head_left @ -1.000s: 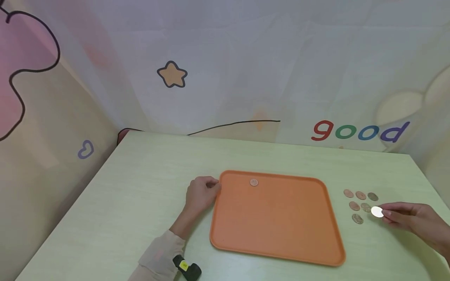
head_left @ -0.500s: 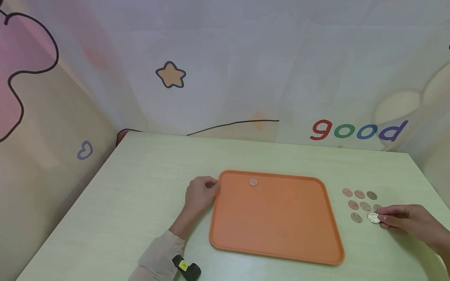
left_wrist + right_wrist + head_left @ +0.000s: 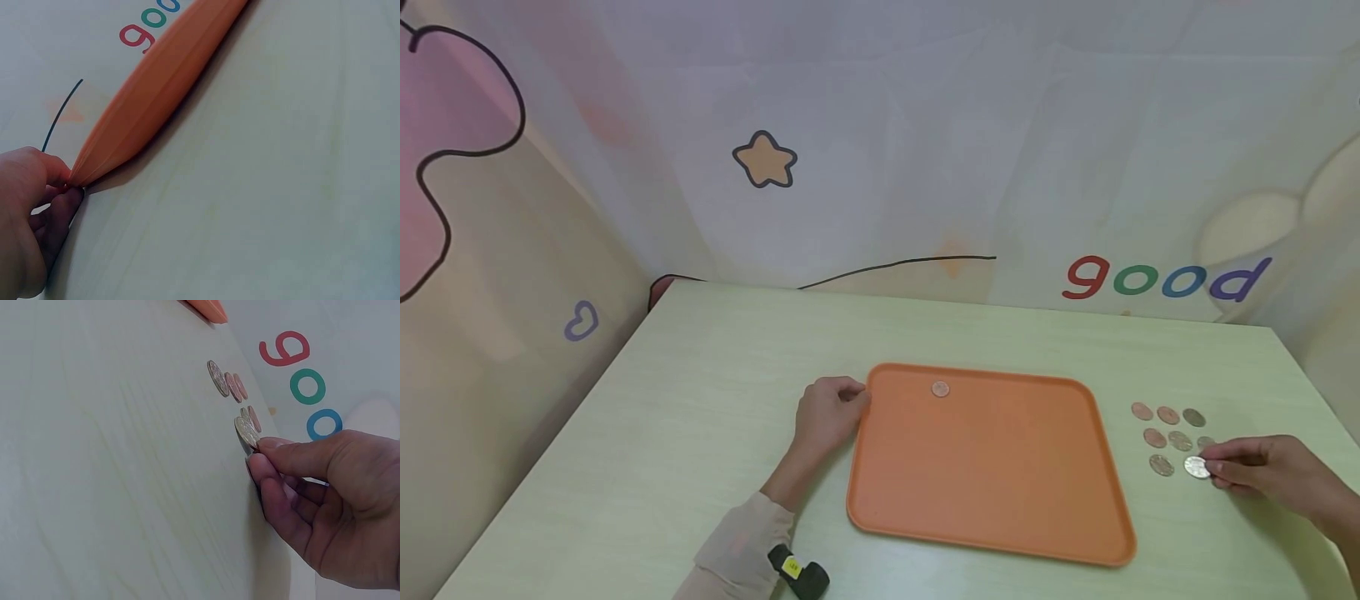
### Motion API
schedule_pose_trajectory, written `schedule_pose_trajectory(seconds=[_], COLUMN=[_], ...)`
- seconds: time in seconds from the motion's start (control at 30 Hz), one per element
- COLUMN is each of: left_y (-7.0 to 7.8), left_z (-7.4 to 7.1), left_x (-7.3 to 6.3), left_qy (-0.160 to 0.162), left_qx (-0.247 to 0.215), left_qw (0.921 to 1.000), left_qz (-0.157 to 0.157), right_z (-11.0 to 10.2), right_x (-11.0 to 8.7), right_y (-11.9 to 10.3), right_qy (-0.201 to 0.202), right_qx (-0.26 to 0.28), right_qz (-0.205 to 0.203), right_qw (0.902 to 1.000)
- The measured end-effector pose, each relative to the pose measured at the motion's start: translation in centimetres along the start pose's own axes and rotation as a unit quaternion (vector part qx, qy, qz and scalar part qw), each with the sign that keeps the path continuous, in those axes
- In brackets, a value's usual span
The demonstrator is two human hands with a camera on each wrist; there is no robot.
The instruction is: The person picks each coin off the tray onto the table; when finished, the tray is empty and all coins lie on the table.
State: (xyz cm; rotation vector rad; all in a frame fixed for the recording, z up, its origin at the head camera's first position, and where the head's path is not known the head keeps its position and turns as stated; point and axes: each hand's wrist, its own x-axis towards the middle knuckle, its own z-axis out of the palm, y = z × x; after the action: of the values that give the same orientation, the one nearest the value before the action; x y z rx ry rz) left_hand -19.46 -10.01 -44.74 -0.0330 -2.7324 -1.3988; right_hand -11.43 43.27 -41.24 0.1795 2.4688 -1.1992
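My right hand (image 3: pixel 1273 471) pinches a silver coin (image 3: pixel 1197 467) between thumb and fingers, low over the table at the right; the right wrist view shows that coin (image 3: pixel 247 432) tilted, with one edge in the fingertips. Several other coins (image 3: pixel 1161 465) lie beside it in loose rows, some copper-coloured and some silvery, one partly covered by the fingers. At the left rim of an orange tray (image 3: pixel 992 467), my left hand (image 3: pixel 829 417) grips the edge with thumb and fingers. One copper-coloured coin (image 3: pixel 940 389) lies on the tray near its far rim.
The pale table (image 3: pixel 737 358) runs back to a printed cloth wall (image 3: pixel 887 167). A black device with a yellow label (image 3: pixel 799 572) sits by the left sleeve. The tray's right rim stands between the coin rows and the tray floor.
My right hand has brought the silver coin slightly nearer and lower, uncovering part of another coin behind it. During the last half second it barely moves. My left hand keeps its place on the tray.
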Motion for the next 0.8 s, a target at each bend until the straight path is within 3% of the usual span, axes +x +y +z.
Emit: schedule_pose_trajectory(seconds=[0.4,0.8], left_y=[-0.13,-0.11], left_z=[-0.01,0.02], left_x=[0.04,0.02], left_qy=[0.004,0.004], left_qx=[-0.001,-0.006], left_qw=[1.0,0.9999], left_qz=[0.006,0.015], right_z=[0.02,0.21], right_x=[0.22,0.29], right_y=[0.16,0.0], right_qy=[0.01,0.032], right_qx=[-0.016,-0.04], right_qz=[0.003,0.032], right_qw=[0.9998,0.9982])
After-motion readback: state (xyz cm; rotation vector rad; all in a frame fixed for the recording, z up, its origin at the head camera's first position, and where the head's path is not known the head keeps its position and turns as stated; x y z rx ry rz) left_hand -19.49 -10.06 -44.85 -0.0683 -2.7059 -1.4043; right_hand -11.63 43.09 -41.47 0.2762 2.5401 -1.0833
